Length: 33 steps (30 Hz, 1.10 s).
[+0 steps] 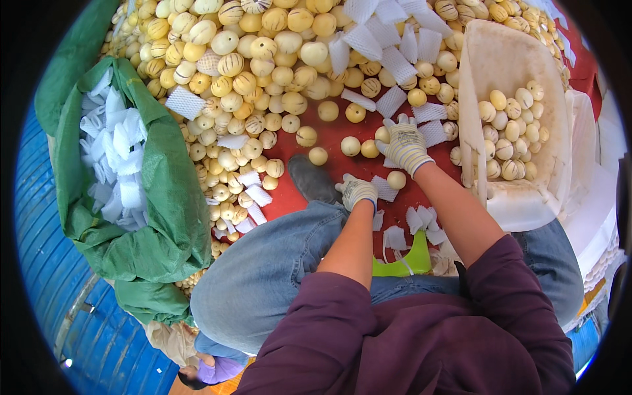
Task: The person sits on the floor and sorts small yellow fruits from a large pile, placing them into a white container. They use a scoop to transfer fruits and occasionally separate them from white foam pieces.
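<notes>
My right hand (406,144), in a striped knit glove, reaches to the red ground sheet (326,134). Its thumb and fingers sit either side of a small yellow pepino melon (382,134). My left hand (359,192), gloved the same way, is held near my knee and dark shoe (313,178). Its thumb stands apart from the fingers, and I see nothing in it; the palm is hidden. Loose pepino melons (350,146) lie between the hands and the large heap (276,54). A white foam net sleeve (384,188) lies beside a pale pepino melon (396,180).
At right, a tilted, stained plastic tub (513,59) holds several pepino melons. A green woven sack (173,207) of white foam net sleeves (121,158) stands at left. More sleeves (377,34) lie on the heap. A bright green plastic object (412,259) is between my legs. Another person (217,368) is behind.
</notes>
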Available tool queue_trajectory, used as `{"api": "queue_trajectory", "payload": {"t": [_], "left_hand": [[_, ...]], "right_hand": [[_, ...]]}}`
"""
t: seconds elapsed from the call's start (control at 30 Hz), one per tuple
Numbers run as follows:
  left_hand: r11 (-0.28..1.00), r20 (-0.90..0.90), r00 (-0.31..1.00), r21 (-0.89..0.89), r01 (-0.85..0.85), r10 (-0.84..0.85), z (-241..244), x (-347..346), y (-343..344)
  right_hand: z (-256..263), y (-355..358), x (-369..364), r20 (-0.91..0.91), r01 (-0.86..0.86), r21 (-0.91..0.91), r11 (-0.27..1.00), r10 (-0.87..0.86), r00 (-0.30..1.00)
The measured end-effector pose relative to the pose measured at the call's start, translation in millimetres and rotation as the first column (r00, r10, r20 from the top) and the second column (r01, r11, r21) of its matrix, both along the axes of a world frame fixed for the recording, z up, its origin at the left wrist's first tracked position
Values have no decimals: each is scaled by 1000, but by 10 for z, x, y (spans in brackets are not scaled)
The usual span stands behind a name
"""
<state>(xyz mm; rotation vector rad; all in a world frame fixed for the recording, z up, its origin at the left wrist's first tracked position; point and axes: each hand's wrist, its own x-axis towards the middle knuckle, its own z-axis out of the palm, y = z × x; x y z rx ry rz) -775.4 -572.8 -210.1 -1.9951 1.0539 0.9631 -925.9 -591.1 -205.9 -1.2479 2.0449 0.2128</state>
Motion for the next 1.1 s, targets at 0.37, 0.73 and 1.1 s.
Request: {"api": "queue_trajectory", "payload": {"t": [0.37,0.73,1.1], "left_hand": [[850,-112,897,-387,356,-427,163,117,-517],[577,-212,547,-455,678,-810,-51,105,-663],[914,-479,854,218,341,-204,193,234,-765]], "right_hand": [[-121,-109,-172,145,277,97,956,-288,946],[496,697,237,242,-35,206,978,-16,970],[175,938,620,187,-349,33,936,337,923]]}}
